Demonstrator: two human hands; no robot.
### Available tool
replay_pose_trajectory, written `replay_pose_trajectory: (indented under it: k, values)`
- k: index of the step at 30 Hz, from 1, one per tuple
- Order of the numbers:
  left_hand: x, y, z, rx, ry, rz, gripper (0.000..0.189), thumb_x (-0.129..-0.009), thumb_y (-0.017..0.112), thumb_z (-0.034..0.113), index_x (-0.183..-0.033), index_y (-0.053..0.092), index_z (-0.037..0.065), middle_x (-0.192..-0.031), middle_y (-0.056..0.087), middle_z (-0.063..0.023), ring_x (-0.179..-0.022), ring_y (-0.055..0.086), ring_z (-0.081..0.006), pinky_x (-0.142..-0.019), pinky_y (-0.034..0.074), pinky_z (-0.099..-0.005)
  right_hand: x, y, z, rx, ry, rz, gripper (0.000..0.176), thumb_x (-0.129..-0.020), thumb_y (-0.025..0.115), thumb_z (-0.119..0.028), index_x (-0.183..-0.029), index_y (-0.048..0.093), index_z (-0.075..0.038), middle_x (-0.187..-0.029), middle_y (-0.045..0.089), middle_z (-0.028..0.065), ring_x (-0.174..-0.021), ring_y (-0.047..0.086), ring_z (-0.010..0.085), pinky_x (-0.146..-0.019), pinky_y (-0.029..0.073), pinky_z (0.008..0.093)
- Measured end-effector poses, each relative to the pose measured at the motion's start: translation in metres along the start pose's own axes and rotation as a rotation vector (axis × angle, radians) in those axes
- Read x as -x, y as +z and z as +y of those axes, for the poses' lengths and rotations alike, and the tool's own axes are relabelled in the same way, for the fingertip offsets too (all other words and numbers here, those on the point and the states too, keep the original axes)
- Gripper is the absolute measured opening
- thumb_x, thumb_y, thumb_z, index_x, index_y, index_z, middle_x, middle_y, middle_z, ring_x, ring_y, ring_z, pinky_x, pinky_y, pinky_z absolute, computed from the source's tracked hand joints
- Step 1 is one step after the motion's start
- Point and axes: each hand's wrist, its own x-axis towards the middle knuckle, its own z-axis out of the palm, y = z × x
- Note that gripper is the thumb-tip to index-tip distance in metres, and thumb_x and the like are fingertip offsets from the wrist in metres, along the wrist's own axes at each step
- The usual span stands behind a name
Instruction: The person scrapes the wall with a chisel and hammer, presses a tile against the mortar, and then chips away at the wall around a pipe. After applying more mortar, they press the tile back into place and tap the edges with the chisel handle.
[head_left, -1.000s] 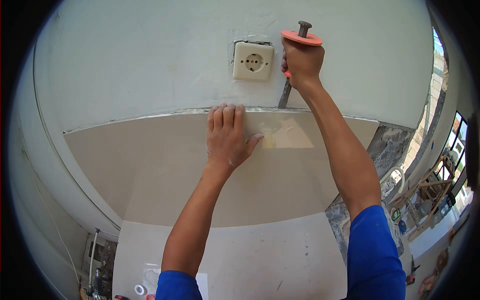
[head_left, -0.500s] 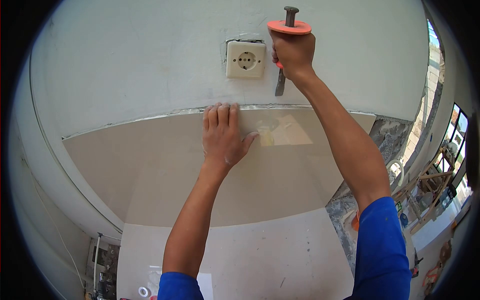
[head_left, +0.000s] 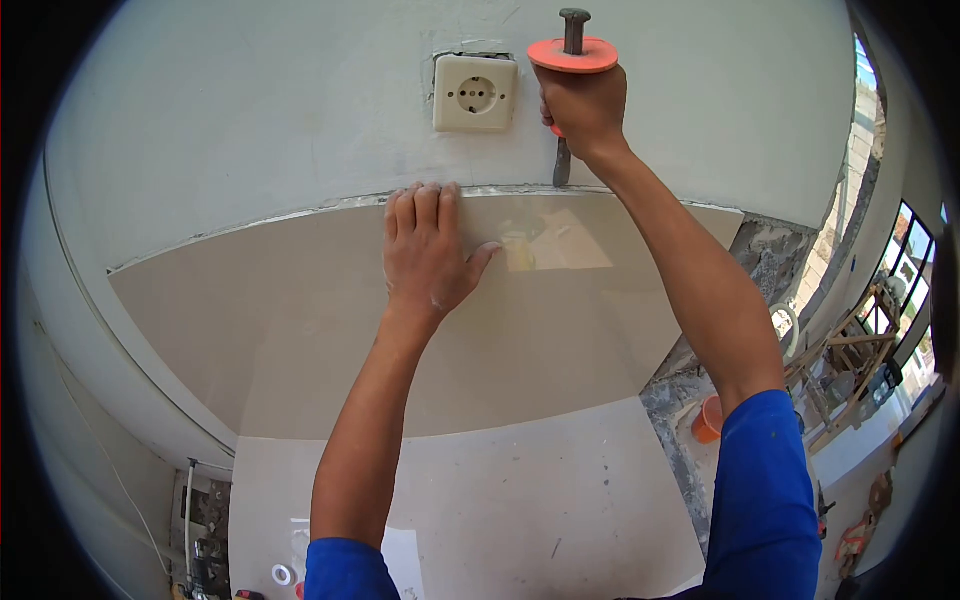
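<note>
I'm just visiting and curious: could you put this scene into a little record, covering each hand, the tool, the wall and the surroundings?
Right hand: closed around a chisel
Chisel: roughly upright in the picture, with an orange guard above the hand; its lower end is at the seam by the wall, contact unclear
Left hand: laid on the beige panel, reaching its upper edge
Wall: pale, with a cream socket
Surroundings: white roll at lower left, orange container at right

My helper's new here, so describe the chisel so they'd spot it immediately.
On the pale wall, find the socket. Just right of it, the right hand grips the near-upright chisel above the beige panel. Its round orange guard sets it apart from the square, cream socket.
</note>
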Motion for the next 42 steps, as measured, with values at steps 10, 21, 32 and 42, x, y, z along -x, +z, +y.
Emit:
replay_pose_trajectory:
  k: [10,21,32,42]
  values:
    - [-0.001,0.001,-0.001,-0.006,-0.004,-0.008,0.085,-0.071,0.088,0.046,-0.133,0.052,0.002,-0.127,0.051,-0.0157,-0.122,0.045,-0.0365,-0.108,0.036,-0.0482,-0.011,-0.05,0.011,-0.028,0.205,0.023,0.018,-0.089,0.073,-0.016,-0.085,0.059,-0.005,-0.057,0.053,0.0021,-0.045,0.052,0.0119,-0.042,0.043,0.0294]
    - [0.001,0.002,0.001,-0.054,-0.013,-0.052,0.085,-0.073,0.087,0.048,-0.135,0.051,0.003,-0.129,0.051,-0.016,-0.122,0.045,-0.0372,-0.107,0.037,-0.0481,-0.018,-0.088,0.031,-0.024,-0.023,0.035,0.024,-0.092,0.063,-0.002,-0.069,0.055,-0.006,-0.054,0.052,0.0005,-0.041,0.053,0.0119,-0.036,0.042,0.029]
    - [0.001,0.006,-0.001,-0.11,0.034,-0.012,0.084,-0.072,0.086,0.055,-0.132,0.054,0.004,-0.122,0.052,-0.0129,-0.114,0.046,-0.0339,-0.1,0.04,-0.0451,-0.03,-0.124,0.04,-0.037,0.133,0.158,0.033,-0.093,0.065,-0.009,-0.063,0.05,-0.009,-0.049,0.048,0.0011,-0.038,0.049,0.0113,-0.032,0.038,0.03]
    - [0.001,0.004,-0.001,-0.117,0.013,-0.032,0.08,-0.069,0.088,0.054,-0.124,0.059,0.005,-0.115,0.051,-0.0108,-0.108,0.046,-0.032,-0.095,0.041,-0.0437,-0.015,-0.109,0.04,-0.12,0.13,0.232,0.032,-0.095,0.063,-0.009,-0.065,0.052,-0.012,-0.05,0.047,-0.0013,-0.037,0.046,0.0097,-0.031,0.038,0.0272]
